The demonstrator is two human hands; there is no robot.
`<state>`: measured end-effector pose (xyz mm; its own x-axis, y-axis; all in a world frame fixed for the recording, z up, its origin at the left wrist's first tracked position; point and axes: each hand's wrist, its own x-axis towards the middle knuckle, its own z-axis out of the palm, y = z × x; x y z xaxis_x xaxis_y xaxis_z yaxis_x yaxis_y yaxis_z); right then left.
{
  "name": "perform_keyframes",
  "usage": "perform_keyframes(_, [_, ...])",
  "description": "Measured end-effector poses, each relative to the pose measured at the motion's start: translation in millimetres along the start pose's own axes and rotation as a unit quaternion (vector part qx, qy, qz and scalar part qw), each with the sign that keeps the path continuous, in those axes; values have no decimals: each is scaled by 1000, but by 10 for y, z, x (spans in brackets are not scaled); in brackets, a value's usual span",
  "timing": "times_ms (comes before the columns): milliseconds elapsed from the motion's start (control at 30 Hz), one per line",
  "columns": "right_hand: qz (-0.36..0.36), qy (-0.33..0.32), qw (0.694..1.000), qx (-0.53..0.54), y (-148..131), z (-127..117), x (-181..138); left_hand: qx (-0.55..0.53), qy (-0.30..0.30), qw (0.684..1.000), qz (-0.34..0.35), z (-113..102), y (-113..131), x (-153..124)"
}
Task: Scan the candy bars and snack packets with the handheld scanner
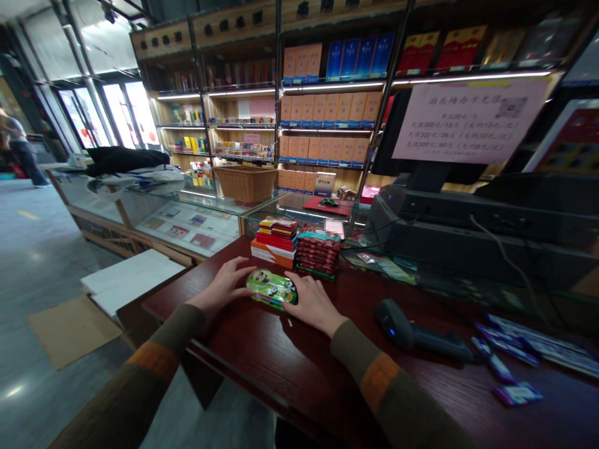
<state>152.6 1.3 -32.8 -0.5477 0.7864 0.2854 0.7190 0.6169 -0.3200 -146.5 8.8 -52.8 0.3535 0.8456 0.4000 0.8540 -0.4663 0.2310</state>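
Head cam | L hand [223, 287]: fingers spread, 9 o'clk of pack [269, 285] | R hand [316, 305]: pinched its 3 o'clk end | level 2-end grip suited, clear of 12 o'clk stack [276, 243]

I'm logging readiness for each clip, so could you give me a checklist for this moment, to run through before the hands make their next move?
1. Right hand around the right end of the green packet: ok.
2. Left hand pressing firmly on the left end: cannot tell; its fingertips are at the edge.
3. Packet raised off the desk: cannot tell from this angle.
4. Red-and-orange stack and dark red packet stack standing beyond the packet: ok.
5. Scanner clear of both hands: ok, it lies to the right.
6. Purple-wrapped bars neatly stacked: not ok, they lie scattered.
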Motion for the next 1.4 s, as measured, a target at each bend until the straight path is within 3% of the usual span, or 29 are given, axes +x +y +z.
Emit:
perform_keyframes(900, [-1, 15, 999, 30, -2, -3, -98, 1, -5, 1000, 24, -101, 99, -17])
perform_keyframes(1400, [1, 47, 998, 30, 120, -204, -279, -30, 14, 998, 58, -129, 535, 193])
